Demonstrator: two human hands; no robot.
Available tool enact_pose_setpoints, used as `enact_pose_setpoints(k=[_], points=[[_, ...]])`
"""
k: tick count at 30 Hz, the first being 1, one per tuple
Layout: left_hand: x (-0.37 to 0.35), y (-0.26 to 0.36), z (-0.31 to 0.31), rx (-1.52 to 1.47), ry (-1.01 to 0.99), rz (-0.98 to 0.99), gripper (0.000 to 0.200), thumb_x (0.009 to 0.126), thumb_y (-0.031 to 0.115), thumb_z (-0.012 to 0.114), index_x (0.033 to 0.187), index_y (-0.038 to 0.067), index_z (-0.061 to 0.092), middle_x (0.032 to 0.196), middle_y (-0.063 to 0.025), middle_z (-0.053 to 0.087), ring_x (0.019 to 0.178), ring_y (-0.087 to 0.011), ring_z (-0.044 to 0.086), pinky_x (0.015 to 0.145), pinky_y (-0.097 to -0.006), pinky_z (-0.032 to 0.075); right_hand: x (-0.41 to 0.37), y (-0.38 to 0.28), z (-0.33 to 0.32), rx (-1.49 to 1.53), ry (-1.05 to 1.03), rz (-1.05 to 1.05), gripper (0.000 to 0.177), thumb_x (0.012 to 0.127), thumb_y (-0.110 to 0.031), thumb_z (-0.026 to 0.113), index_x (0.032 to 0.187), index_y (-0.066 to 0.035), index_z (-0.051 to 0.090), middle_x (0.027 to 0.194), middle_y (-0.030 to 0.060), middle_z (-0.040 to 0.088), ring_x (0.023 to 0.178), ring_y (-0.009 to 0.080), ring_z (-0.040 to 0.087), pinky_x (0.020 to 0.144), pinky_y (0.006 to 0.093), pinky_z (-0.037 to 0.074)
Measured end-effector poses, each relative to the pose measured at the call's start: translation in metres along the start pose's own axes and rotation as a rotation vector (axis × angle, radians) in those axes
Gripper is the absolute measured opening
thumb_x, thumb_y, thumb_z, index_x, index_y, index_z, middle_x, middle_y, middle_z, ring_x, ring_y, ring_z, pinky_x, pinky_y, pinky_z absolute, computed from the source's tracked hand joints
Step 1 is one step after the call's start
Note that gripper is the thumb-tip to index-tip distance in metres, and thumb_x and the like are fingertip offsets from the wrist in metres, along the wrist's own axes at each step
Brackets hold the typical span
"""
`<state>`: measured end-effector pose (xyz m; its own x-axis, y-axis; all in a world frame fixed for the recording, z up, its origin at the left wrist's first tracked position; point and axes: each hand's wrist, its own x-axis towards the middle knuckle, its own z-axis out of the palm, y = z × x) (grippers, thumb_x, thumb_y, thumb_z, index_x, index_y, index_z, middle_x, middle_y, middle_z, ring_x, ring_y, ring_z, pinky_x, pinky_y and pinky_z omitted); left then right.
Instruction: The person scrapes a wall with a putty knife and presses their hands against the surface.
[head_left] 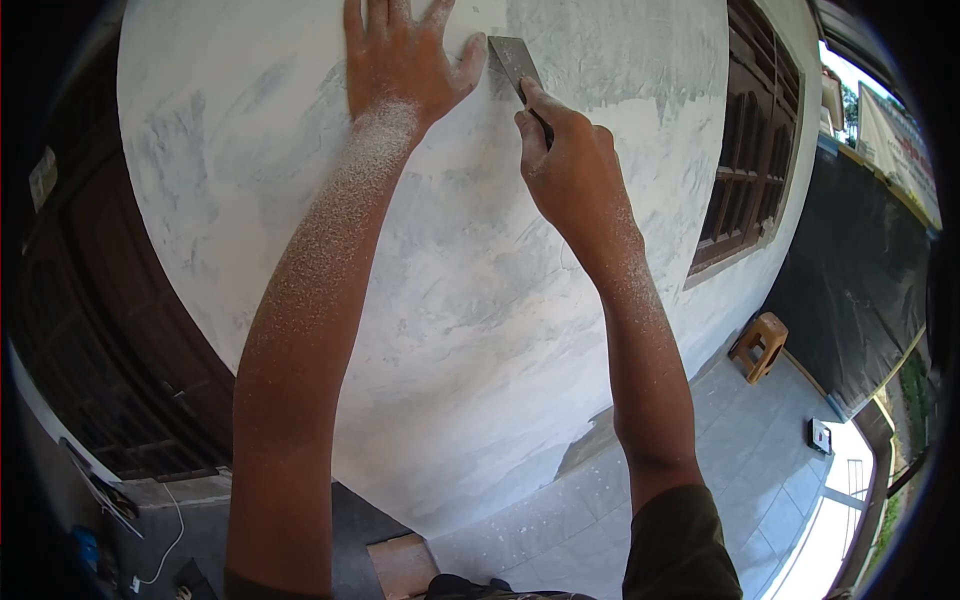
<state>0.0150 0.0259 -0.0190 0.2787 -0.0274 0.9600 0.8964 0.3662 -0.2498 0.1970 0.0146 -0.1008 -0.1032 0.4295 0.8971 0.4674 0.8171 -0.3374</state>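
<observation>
Head view: right hand [565, 160] fingers grip scraper [515, 62] against wall [470, 300].

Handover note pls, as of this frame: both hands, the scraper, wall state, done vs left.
Left hand: open, palm flat on the wall, thumb close to the blade.
Right hand: shut on the scraper, with the blade laid against the wall near the top of view.
Both forearms are dusted with white powder.
Done, as far as it shows: the wall below the hands looks smooth and whitish, with grey streaks.
Left, probably: the darker grey band right of the blade looks unworked.
Nearby: a wooden stool below the window.
</observation>
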Motion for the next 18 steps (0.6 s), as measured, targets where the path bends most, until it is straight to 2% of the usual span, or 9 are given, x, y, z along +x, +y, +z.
enact_pose_setpoints(k=[6, 18], points=[[0.001, 0.002, -0.002, 0.016, -0.037, -0.015, 0.075, 0.097, 0.057, 0.051, 0.159, 0.017, 0.037, 0.169, -0.0253, 0.009, 0.158, -0.0369, 0.006, 0.127, -0.0546, 0.008, -0.008, -0.001, -0.005, -0.001, -0.070, 0.038, 0.035, 0.104, -0.017, 0.056, 0.135, -0.004, 0.065, 0.081, 0.0227, 0.074, 0.073, 0.0351, 0.075, 0.068, 0.0453, 0.062], [0.001, 0.002, -0.001, 0.034, -0.017, -0.015, 0.074, 0.096, 0.056, 0.052, 0.158, 0.016, 0.040, 0.169, -0.0255, 0.011, 0.158, -0.0367, 0.007, 0.127, -0.0546, 0.009, 0.003, 0.003, 0.004, 0.004, 0.020, -0.014, 0.035, 0.104, -0.018, 0.056, 0.134, -0.005, 0.065, 0.082, 0.0225, 0.074, 0.075, 0.0367, 0.075, 0.071, 0.0481, 0.062]])
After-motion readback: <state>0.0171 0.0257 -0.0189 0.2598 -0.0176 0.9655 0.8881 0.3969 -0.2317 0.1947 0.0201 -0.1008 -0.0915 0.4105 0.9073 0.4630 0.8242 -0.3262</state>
